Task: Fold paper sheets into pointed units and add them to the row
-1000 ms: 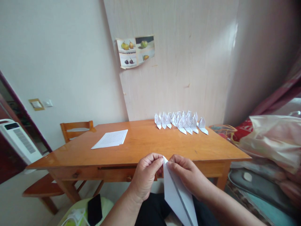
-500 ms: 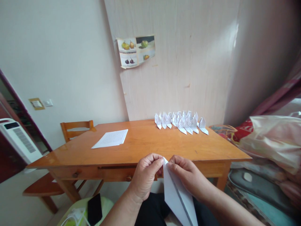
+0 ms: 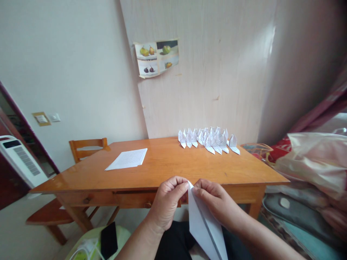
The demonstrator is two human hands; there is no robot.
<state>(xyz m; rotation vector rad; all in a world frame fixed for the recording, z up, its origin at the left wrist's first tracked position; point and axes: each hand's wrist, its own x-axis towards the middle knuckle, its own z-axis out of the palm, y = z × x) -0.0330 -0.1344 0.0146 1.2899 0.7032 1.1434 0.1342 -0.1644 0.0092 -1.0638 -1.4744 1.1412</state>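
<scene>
A white sheet of paper [image 3: 202, 225], folded into a long kite-like shape with a narrow point at the top, hangs over my lap. My left hand [image 3: 169, 202] pinches its tip between thumb and fingers. Just below the tip, my right hand [image 3: 213, 196] grips the paper's right side, its fingers curled. A dark gap runs down the middle between the two folded flaps. At the back right of the table, several folded paper figures [image 3: 217, 141] stand in a close group, and one sits slightly apart at their right end.
A stack of lined paper [image 3: 127, 159] lies on the wooden table [image 3: 168, 173], left of centre. Below the table's left side, a black phone [image 3: 108, 240] and white cables rest on a pale green stool [image 3: 123, 234]. Plastic bags [image 3: 317, 159] crowd the right side. A wooden chair [image 3: 88, 144] stands behind the table's left end.
</scene>
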